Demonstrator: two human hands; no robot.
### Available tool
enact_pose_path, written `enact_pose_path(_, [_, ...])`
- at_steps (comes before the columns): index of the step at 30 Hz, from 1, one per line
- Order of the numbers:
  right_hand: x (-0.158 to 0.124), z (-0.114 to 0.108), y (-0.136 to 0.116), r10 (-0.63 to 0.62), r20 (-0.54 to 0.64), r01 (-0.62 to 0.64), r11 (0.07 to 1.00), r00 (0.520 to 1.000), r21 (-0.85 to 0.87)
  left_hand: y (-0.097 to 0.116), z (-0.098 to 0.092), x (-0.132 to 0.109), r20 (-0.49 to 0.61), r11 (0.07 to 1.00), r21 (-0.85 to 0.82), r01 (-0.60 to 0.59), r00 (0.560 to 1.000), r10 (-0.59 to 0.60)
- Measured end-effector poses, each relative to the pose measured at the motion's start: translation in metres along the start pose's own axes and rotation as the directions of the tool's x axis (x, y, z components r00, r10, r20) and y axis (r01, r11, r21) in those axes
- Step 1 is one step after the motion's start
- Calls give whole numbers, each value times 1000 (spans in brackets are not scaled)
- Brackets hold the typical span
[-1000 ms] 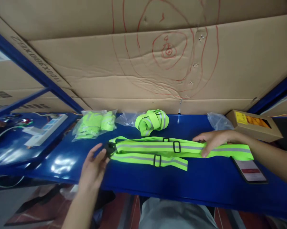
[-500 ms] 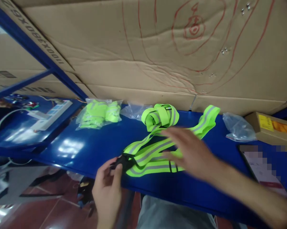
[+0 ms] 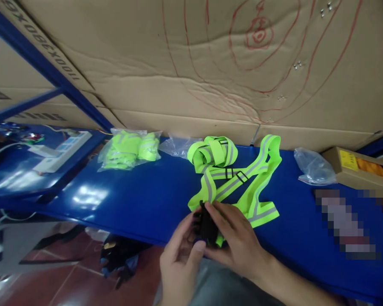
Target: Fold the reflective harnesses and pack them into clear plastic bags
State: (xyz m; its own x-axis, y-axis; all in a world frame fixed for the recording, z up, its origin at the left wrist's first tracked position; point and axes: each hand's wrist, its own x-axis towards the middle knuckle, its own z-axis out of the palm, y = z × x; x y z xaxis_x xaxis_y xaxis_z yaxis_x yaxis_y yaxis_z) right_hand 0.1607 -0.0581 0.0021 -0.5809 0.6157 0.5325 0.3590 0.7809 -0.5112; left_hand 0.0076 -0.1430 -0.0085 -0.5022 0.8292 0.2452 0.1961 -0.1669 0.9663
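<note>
Over on the left, a bag of neon straps (image 3: 124,148) sat on the blue table (image 3: 153,195), then came the left hand (image 3: 180,259), gripping a black clip (image 3: 208,225) by the front edge. A coiled strap (image 3: 217,153) lay behind that, and the right hand (image 3: 242,242) was clamped on the same clip, hands together, with the loose neon strap (image 3: 254,199) kinda sprawled just past them. Right of that, a plastic bag (image 3: 315,168) sat beside a cardboard box (image 3: 363,174).

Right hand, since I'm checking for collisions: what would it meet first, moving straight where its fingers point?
The black piece it touches; perhaps the left hand next, though depth is unclear.
</note>
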Motion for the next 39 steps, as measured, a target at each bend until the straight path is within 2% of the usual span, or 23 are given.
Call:
enact_pose_path(4, [-5, 1, 5, 61, 130, -82, 984, 990, 161, -12, 3, -1, 172, 978, 88, -191, 970, 174])
enact_pose_path(8, [-6, -5, 7, 51, 275, -90, 987, 960, 130, -23, 7, 2, 281, 953, 173, -249, 940, 195])
enact_pose_path(11, [-5, -14, 8, 48, 329, -93, 988, 943, 123, -26, 7, 8, 299, 934, 182, -309, 922, 247])
enact_pose_path(15, [-6, -26, 11, 48, 268, -61, 997, 962, 39, -26, 2, 14, 215, 837, 308, -453, 890, 402])
enact_pose_path(17, [-6, -29, 14, 72, 210, -61, 996, 975, -58, -26, -1, 16, 225, 773, 395, -496, 868, 442])
enact_pose_path(22, [-7, -27, 16, 83, 170, -44, 975, 982, -219, -28, -4, 15, 287, 729, 443, -521, 853, 436])
enact_pose_path(30, [-6, -30, 15, 80, 192, -28, 965, 978, -259, -31, -8, 15, 405, 618, 512, -596, 802, 438])
enact_pose_path(34, [-4, -32, 14, 105, 196, -44, 955, 975, -292, -28, -11, 17, 414, 570, 553, -608, 794, 446])
enact_pose_path(39, [-3, -27, 14, 49, 199, 12, 955, 979, -296, -26, -9, 13, 477, 582, 484, -654, 754, 451])
